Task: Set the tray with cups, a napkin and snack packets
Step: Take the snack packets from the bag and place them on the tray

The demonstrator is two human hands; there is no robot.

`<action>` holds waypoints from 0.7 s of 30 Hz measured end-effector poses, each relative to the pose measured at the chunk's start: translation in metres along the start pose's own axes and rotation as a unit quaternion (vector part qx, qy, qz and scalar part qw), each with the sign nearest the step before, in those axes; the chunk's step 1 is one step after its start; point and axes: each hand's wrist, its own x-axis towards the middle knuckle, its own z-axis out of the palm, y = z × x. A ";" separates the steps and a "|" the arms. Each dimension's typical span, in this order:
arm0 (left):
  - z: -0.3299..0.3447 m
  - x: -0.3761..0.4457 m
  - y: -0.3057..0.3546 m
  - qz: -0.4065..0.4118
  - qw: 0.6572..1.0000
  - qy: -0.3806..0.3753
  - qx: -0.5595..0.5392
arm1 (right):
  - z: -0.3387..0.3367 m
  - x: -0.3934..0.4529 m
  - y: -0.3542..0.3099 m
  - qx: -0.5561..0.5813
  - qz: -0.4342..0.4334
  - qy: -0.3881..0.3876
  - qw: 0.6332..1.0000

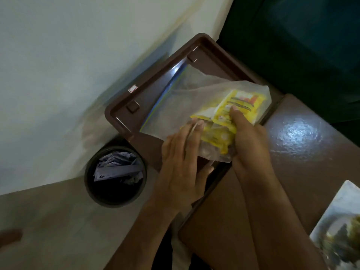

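round bin (115,177) of crumpled paper, dark table (303,145)

Tray (124,106): dark brown, glossy, with a small white red-edged sticker (133,88) on its rim. Bag (175,106): clear plastic with a blue strip along one edge. Packets (224,117) under the right fingertips (233,112): yellow with white patches and red and dark printing. Table (303,137): brown, shiny. Bin (115,177): black, holding white paper.

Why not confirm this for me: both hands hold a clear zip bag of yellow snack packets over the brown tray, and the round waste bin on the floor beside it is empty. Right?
Not quite. The head view shows the round waste bin has crumpled paper in it; it is not empty. The rest stands: the left hand and right hand hold the clear zip bag of yellow snack packets over the brown tray.
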 end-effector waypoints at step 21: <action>-0.020 0.045 0.000 -0.186 0.940 0.190 -0.213 | -0.028 0.002 0.014 -0.136 -0.211 -0.039 0.967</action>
